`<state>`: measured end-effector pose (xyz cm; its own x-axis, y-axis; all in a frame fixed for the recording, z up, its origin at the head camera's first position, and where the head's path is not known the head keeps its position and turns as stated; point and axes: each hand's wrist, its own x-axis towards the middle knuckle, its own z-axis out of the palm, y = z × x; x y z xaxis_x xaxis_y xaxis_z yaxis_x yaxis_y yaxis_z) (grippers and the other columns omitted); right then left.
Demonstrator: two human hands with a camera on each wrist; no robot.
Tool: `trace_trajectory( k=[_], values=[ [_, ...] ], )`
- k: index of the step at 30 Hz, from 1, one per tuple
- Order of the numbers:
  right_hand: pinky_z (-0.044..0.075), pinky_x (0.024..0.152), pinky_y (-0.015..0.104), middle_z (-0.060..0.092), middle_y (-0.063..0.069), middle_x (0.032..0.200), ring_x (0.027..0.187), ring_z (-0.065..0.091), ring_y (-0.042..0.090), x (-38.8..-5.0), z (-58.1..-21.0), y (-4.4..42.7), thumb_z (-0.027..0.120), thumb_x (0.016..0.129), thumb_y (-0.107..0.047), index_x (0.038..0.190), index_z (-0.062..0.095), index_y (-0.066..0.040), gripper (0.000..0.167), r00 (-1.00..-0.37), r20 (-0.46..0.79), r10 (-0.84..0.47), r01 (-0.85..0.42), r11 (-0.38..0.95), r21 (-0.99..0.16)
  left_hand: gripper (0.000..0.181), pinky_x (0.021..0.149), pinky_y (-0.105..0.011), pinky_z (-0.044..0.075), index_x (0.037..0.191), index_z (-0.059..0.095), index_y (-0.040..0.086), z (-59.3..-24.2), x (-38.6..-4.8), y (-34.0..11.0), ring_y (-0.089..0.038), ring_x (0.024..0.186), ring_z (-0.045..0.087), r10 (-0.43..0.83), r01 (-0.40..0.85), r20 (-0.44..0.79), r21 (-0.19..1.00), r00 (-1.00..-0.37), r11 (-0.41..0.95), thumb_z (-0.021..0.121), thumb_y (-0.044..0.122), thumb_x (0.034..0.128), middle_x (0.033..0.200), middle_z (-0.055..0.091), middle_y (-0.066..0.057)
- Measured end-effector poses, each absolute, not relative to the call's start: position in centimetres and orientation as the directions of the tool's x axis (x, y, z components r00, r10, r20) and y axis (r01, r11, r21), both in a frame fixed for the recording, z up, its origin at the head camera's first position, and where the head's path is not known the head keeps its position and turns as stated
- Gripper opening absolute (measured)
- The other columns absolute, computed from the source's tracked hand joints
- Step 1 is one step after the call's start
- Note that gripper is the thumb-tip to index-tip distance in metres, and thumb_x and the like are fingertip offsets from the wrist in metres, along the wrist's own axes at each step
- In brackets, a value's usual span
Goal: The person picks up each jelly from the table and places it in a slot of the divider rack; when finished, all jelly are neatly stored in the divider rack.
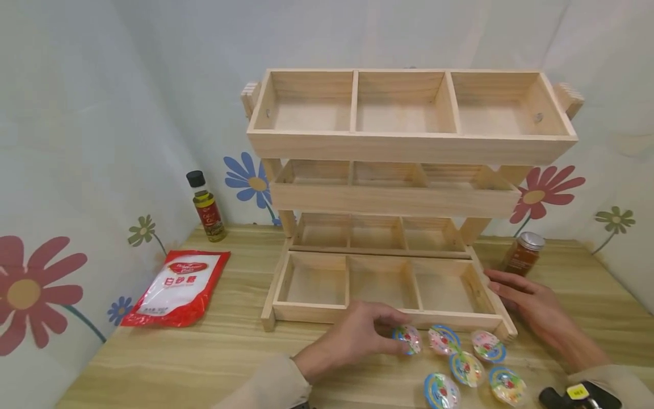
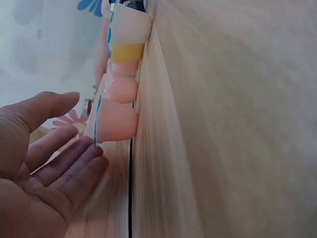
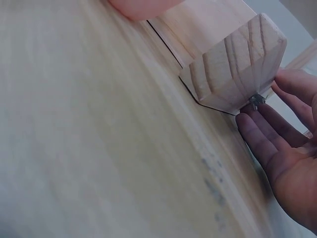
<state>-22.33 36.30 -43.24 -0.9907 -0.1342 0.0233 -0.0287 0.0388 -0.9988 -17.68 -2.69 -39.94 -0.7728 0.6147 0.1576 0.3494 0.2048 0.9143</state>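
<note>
Several jelly cups with printed lids lie on the table before a tiered wooden rack [image 1: 393, 199]. My left hand [image 1: 357, 335] is by the leftmost jelly cup [image 1: 407, 339]. In the left wrist view, the thumb stands apart from the loosely bent fingers [image 2: 81, 163], whose tips are close to the pink cup [image 2: 116, 121]; whether they touch it is hard to tell. My right hand [image 1: 536, 307] rests against the right side of the rack's base. The right wrist view has its fingertips beside the wooden end [image 3: 233, 64] and a metal screw [image 3: 257, 100].
A bag of white sugar [image 1: 179, 287] lies at the left, with an olive oil bottle [image 1: 208, 213] behind it. A brown jar with a silver lid [image 1: 522, 255] stands right of the rack. Near my right sleeve is a black object with a yellow label [image 1: 577, 392].
</note>
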Motion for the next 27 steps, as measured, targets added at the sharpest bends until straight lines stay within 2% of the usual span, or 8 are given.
trace_trajectory(
  k=[8, 12, 20, 27],
  values=[
    [0.055, 0.09, 0.019, 0.07, -0.017, 0.125, 0.112, 0.066, 0.0, -22.1, -43.4, 36.8, 0.058, 0.11, -0.006, 0.136, 0.074, -0.017, 0.032, -0.987, 0.039, -0.153, -0.039, -0.003, -0.999, 0.044, 0.088, -0.019, 0.057, 0.125, 0.075, 0.001, -40.3, -17.7, -2.2, -0.002, 0.099, 0.071, 0.635, 0.35, 0.147, 0.913, -0.758, 0.207, 0.09, 0.005, 0.0845, 0.13, 0.073, -0.005],
    [0.056, 0.09, 0.019, 0.069, -0.017, 0.126, 0.113, 0.066, -0.001, -22.1, -43.5, 36.8, 0.058, 0.11, -0.006, 0.137, 0.074, -0.017, 0.033, -0.987, 0.04, -0.153, -0.039, -0.01, -0.999, 0.042, 0.084, -0.018, 0.057, 0.121, 0.077, 0.003, -40.5, -17.5, -1.9, -0.001, 0.096, 0.071, 0.621, 0.351, 0.146, 0.91, -0.77, 0.221, 0.092, 0.002, 0.0817, 0.13, 0.074, -0.002],
    [0.056, 0.09, 0.018, 0.07, -0.018, 0.126, 0.112, 0.066, -0.002, -22.1, -43.3, 36.6, 0.059, 0.109, -0.007, 0.137, 0.073, -0.015, 0.032, -0.989, 0.042, -0.145, -0.043, 0.001, -0.999, 0.043, 0.079, -0.016, 0.057, 0.118, 0.079, 0.003, -40.6, -17.1, -1.6, 0.001, 0.089, 0.07, 0.583, 0.31, 0.11, 0.916, -0.805, 0.256, 0.094, 0.002, 0.0787, 0.122, 0.076, 0.001],
    [0.056, 0.088, 0.018, 0.07, -0.019, 0.124, 0.111, 0.066, -0.003, -22.2, -43.2, 36.3, 0.061, 0.109, -0.008, 0.135, 0.074, -0.016, 0.031, -0.99, 0.038, -0.134, -0.04, 0.01, -0.999, 0.045, 0.078, -0.017, 0.058, 0.119, 0.077, 0.0, -40.9, -17.0, -1.5, 0.001, 0.086, 0.069, 0.583, 0.273, 0.085, 0.931, -0.808, 0.244, 0.094, -0.001, 0.0777, 0.102, 0.076, 0.007]
  ],
)
